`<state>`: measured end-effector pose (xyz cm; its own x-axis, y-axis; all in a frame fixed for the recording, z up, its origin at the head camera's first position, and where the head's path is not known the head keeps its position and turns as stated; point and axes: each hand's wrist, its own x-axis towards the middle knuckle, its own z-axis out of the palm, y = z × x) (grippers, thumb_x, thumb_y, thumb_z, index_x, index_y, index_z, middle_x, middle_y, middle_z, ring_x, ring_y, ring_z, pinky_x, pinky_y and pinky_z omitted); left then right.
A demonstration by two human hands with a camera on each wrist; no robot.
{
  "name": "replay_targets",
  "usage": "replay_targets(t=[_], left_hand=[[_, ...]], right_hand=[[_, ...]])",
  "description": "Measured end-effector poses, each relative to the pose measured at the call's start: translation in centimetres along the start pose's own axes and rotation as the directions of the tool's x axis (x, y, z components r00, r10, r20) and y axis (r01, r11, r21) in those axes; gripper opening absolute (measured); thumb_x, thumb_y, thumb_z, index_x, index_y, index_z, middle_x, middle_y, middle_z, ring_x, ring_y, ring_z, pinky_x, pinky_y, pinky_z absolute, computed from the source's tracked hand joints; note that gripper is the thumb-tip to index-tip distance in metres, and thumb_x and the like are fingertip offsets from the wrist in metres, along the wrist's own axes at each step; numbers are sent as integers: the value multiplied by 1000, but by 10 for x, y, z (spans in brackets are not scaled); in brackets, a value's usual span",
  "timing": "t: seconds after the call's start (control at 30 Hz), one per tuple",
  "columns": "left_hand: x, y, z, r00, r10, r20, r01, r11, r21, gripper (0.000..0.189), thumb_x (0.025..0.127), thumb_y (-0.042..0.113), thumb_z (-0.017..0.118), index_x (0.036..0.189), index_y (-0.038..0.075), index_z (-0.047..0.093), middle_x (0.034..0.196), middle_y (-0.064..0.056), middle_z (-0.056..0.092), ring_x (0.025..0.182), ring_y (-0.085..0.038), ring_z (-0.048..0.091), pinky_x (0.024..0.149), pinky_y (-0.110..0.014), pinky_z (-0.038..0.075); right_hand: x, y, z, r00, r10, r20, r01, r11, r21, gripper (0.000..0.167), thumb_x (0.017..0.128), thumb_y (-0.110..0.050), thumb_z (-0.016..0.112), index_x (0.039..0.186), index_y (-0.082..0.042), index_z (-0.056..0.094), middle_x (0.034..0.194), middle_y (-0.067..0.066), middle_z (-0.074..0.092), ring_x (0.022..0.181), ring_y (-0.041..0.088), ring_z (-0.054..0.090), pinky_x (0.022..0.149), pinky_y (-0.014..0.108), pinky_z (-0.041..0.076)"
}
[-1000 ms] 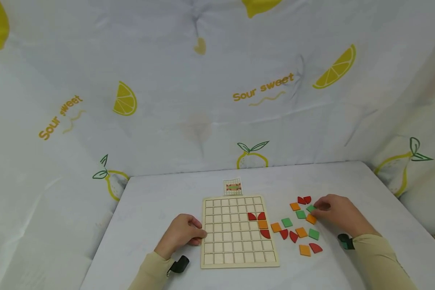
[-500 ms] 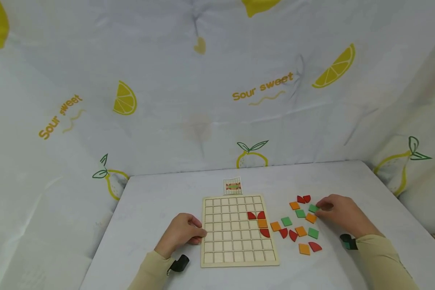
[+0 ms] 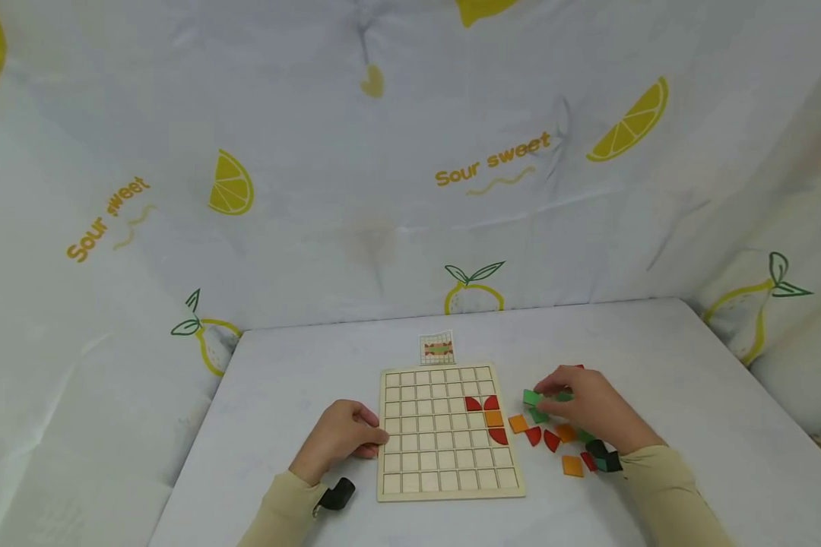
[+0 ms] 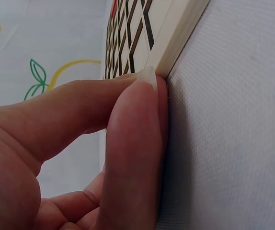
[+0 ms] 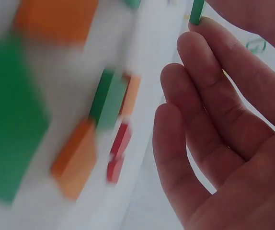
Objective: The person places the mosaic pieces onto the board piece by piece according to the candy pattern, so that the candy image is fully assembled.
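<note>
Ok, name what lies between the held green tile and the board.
In the head view, bare white tabletop lies between the green tile in the right hand and the board.

"Sour sweet" lettering (image 3: 493,161) stands twice, in orange, on the white cloth (image 3: 315,251), once slanting steeply upward at the left and once tilting gently right of centre.

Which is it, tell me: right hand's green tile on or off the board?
Off: the right hand holds the green tile beside the board, not over it.
</note>
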<state>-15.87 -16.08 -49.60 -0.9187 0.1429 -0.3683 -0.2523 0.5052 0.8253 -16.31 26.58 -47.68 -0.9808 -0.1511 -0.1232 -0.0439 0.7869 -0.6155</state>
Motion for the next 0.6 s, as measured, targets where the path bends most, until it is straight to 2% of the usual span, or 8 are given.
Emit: replay_targets(t=[0.2,0.43,0.6], left_hand=[[-1,-1,-2,1000,9,11,-8,1000,-10,35,84,16,93,107,1,71,82,-6,78,65,-12,74,63,-28,64],[-1,-1,-4,1000,13,19,-13,1000,-19,38,83,17,94,108,1,71,81,-6,78,65,-12,74,64,-28,64],[-1,-1,-3,1000,8,19,-7,1000,-19,37,83,17,94,107,1,70,81,-6,78,65,-11,74,64,-28,64]], right_hand=[[2,-28,21,995,-77,58,75,997,31,17,92,-27,87,108,-23,80,105,-10,73,101,13,65,85,31,59],[5,-48,36,978,-198,72,196,980,34,14,91,-20,87,104,-22,80,99,-10,72,95,15,66,77,24,55],[6,-57,42,975,-207,78,210,977,-33,18,88,-20,91,103,-21,81,97,-11,71,93,13,64,77,24,54]])
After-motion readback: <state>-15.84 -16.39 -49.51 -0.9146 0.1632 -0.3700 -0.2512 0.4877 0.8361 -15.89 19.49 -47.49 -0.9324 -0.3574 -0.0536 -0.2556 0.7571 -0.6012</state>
